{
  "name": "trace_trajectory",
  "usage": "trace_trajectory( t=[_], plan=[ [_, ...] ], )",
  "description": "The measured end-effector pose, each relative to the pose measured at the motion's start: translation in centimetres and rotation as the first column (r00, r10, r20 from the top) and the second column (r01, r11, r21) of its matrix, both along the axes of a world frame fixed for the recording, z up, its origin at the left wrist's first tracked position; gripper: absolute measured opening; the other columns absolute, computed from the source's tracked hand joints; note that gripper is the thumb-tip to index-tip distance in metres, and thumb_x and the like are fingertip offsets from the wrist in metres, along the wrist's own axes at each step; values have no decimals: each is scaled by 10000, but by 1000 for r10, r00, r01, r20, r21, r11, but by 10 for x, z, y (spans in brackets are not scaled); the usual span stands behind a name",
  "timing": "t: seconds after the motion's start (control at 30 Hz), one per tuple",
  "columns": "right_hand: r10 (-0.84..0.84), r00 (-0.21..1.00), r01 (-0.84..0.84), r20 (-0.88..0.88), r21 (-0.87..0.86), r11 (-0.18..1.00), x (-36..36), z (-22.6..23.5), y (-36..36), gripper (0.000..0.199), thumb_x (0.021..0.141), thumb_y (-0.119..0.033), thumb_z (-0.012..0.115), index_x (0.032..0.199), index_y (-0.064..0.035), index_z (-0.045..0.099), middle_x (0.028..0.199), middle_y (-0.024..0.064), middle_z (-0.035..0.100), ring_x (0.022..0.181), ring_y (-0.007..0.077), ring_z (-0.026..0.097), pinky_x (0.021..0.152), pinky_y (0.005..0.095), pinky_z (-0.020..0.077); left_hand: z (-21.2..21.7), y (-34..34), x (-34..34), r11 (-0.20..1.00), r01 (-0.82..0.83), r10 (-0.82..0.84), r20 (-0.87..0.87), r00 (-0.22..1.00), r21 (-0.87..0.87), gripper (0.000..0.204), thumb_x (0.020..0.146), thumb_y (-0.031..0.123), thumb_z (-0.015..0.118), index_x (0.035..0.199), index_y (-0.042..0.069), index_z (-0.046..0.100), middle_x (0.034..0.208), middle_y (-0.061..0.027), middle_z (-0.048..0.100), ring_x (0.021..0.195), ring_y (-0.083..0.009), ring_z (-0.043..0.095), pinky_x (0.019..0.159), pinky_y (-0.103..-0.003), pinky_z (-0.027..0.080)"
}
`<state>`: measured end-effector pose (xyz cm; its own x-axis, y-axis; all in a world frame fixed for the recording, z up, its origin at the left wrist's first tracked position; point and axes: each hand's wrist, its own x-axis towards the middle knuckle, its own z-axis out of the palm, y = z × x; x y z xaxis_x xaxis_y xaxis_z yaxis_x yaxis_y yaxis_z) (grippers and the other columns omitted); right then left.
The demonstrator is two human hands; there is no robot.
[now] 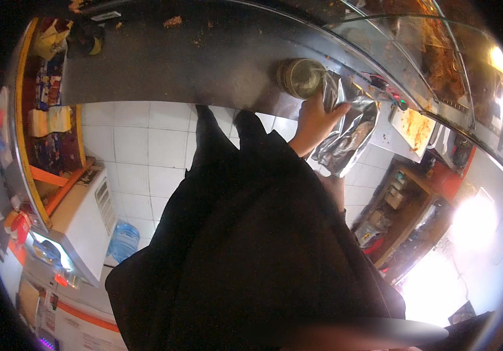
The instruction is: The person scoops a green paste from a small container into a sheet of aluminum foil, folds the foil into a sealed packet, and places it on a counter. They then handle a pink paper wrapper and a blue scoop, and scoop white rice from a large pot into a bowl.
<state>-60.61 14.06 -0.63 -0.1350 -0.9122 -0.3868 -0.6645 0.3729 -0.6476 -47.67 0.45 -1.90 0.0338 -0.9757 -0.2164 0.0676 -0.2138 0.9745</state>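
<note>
A silvery foil bag (354,131), crinkled and shiny, hangs at the counter's front edge, right of the middle. My left hand (317,120) is closed on its left side, with the thumb lying across the foil. Below the bag my right forearm (334,190) shows; the bag hides that hand and its fingers. Just beyond my left hand, a round see-through jar (305,79) with a yellowish rim stands on the dark metal counter (204,70), close beside the bag's top. What the bag holds cannot be seen.
A glass display case (403,52) borders the counter at the far right. Beyond the bag lies a board with orange-brown stains (413,128). Shelves (403,210) stand at right, an orange-edged rack (52,128) at left. A blue water bottle (124,241) rests on the tiled floor.
</note>
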Motion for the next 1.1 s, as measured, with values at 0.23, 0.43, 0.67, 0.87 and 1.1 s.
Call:
trace_trajectory(
  t=[0.23,0.43,0.67,0.87,1.1],
  plan=[
    [217,969,-205,-114,111,972,-33,-30,-3,300,675,-71,632,957,-12,549,814,115,588,690,227,578,624,318,464,-10,12,30,913,190,-83,292,953,-362,508,708,328,633,1019,-31,452,653,-174,562,600,-326,566,519,-377,430],
    [-25,984,99,174,-433,896,0,-35,-83,427,683,-84,622,1078,-21,473,1024,144,538,928,245,542,753,327,448,-3,17,75,827,468,-350,368,862,-311,496,713,271,668,1070,15,437,835,-154,601,706,-258,621,583,-308,491],
    [157,937,90,312,-650,755,73,-59,-145,1169,441,-176,826,1337,-88,80,1242,176,356,1133,271,394,922,382,348,21,29,160,809,428,-199,497,845,-403,363,696,207,692,955,37,503,740,-95,612,646,-181,628,549,-269,491],
    [-72,960,246,272,-686,685,91,-61,-145,1120,441,-199,818,1316,-76,130,1108,162,489,1031,266,493,894,359,389,14,42,202,919,241,-72,469,880,-313,332,665,178,721,877,22,518,762,-114,626,642,-160,620,549,-246,464],
    [-154,956,285,250,-670,686,90,-58,-139,1075,446,-197,798,1308,-87,167,1105,151,502,1026,266,504,885,356,401,8,41,213,924,180,-26,414,910,-337,278,661,138,723,811,6,528,692,-68,609,572,-96,567,522,-213,436]
  ],
)
